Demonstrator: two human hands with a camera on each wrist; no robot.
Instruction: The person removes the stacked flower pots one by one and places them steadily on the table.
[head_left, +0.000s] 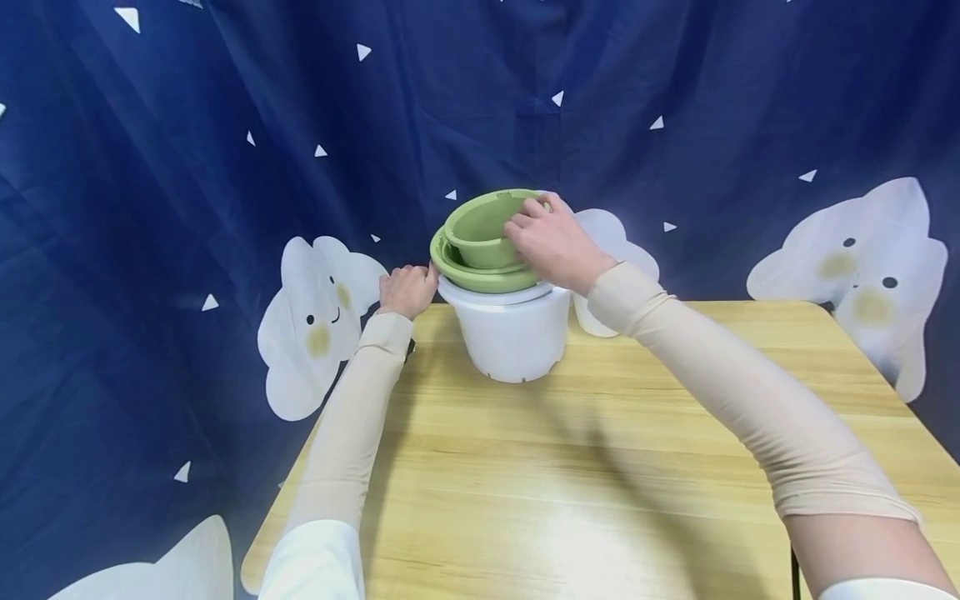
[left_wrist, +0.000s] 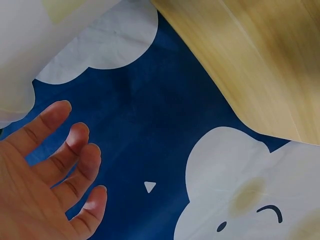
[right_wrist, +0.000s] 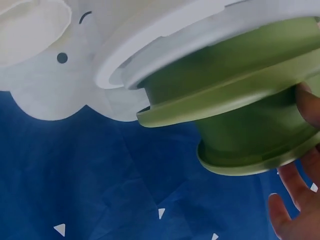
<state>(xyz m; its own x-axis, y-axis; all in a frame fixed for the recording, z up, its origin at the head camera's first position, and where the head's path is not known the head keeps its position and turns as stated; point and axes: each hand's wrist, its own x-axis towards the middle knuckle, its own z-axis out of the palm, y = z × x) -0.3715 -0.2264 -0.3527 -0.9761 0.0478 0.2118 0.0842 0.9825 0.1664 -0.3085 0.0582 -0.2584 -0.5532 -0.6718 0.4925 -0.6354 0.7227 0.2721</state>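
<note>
Several flower pots are nested in one stack near the table's far edge: white pots [head_left: 513, 342] below, a wider green pot [head_left: 444, 260] in them, and a smaller green pot [head_left: 483, 223] on top, tilted. My right hand [head_left: 551, 242] pinches the small green pot's rim, thumb on its outer wall and fingers at the rim in the right wrist view. My left hand [head_left: 408, 290] is beside the stack's left side, close to the rims. Its fingers [left_wrist: 82, 165] are loosely spread with nothing between them; whether its thumb touches a rim cannot be told.
Behind the stack at the right stands a white cylindrical object [head_left: 597, 321], partly hidden. The wooden table [head_left: 465, 467] has rounded corners. A dark blue curtain [head_left: 480, 100] with clouds and white triangles hangs right behind it.
</note>
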